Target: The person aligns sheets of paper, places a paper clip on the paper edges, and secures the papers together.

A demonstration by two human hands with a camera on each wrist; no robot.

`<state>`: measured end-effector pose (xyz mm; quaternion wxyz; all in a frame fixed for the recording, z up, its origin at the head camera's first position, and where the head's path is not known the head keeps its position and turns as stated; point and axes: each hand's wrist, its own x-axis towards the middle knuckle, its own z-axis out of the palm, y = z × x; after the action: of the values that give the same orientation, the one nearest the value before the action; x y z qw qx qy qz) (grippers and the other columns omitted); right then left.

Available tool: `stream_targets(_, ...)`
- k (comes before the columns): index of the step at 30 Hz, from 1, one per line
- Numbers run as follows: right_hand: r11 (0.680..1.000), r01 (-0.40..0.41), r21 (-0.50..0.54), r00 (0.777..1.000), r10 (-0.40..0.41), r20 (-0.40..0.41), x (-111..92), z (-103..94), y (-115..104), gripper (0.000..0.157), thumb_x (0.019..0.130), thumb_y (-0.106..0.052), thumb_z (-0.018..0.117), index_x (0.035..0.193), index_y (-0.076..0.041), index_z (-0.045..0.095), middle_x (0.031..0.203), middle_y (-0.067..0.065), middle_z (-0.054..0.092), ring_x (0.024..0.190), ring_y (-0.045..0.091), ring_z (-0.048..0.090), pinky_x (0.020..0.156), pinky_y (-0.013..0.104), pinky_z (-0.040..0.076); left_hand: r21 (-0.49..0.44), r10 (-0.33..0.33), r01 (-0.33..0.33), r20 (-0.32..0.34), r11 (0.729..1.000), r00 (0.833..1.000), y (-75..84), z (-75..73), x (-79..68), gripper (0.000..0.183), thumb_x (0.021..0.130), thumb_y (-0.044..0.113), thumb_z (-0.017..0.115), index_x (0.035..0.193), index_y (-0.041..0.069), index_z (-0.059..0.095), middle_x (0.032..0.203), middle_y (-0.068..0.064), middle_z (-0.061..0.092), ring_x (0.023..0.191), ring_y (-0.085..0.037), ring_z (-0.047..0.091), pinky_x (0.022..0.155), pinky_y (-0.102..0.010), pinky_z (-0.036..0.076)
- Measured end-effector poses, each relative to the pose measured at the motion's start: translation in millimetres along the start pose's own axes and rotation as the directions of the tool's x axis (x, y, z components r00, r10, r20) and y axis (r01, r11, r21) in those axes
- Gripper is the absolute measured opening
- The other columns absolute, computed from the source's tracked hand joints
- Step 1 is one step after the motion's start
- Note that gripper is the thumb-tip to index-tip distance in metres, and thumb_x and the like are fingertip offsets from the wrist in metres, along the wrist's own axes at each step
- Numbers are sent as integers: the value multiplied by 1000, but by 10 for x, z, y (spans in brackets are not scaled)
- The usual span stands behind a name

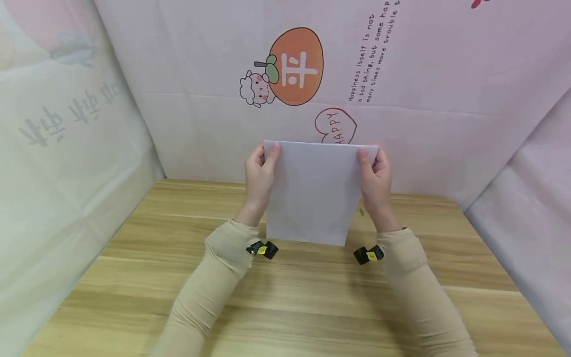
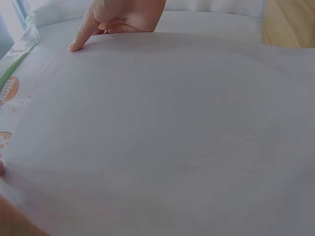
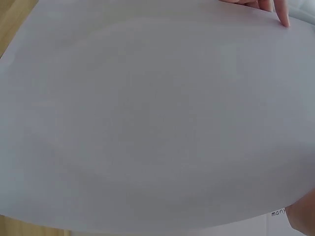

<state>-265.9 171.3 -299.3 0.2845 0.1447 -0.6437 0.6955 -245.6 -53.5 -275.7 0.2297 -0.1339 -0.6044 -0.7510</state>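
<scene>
A blank white sheet of paper [image 1: 314, 193] is held up above the table, its top edge level and its lower edge hanging free. My left hand [image 1: 260, 173] pinches the upper left corner, thumb on the near face and fingers behind. At the upper right corner my right hand [image 1: 375, 181] grips the sheet the same way. In the left wrist view the paper [image 2: 167, 132] fills most of the picture, with the right hand [image 2: 125, 17] at its far edge. The right wrist view is mostly paper [image 3: 147, 113] too, with the left hand's fingers [image 3: 281, 12] on the far edge.
The wooden table [image 1: 294, 302] spreads beneath both arms. A small green paper clip [image 1: 362, 212] lies on it beside the right wrist. A printed white cloth [image 1: 214, 134] stands behind, and further white cloth [image 1: 67, 163] hangs at the left.
</scene>
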Motion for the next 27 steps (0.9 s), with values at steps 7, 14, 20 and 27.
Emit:
stream_targets(7,1000,-1,0,1000,1,8,14,-4,-25,19,96,-29,55,105,-14,58,95,2,61,83,14,60,68,22,53,4,11,-11,-9,1000,1000,68,24,-13,19,96,13,54,85,-3,55,77,-4,51,76,-16,50,71,-24,41)
stream_targets(14,1000,-27,10,999,27,-38,4,51,-58,16,95,-31,56,99,-16,60,90,0,61,79,12,59,64,21,50,51,-26,29,-63,998,998,-121,16,81,28,96,24,57,75,7,50,67,1,40,70,-12,43,63,-22,33)
stream_targets(20,999,-27,18,995,29,-93,22,105,-69,14,95,-32,56,93,-19,61,85,-2,60,74,10,57,60,21,48,68,-10,17,-105,998,994,-118,44,70,34,93,35,60,72,10,49,65,3,36,68,-11,41,61,-22,30)
stream_targets(27,999,-45,-5,994,44,-98,33,112,-81,16,95,-33,56,94,-18,61,88,-1,59,76,11,58,63,21,52,63,23,-16,-117,998,993,-111,71,63,34,92,34,62,70,10,49,63,3,36,65,-10,40,59,-23,29)
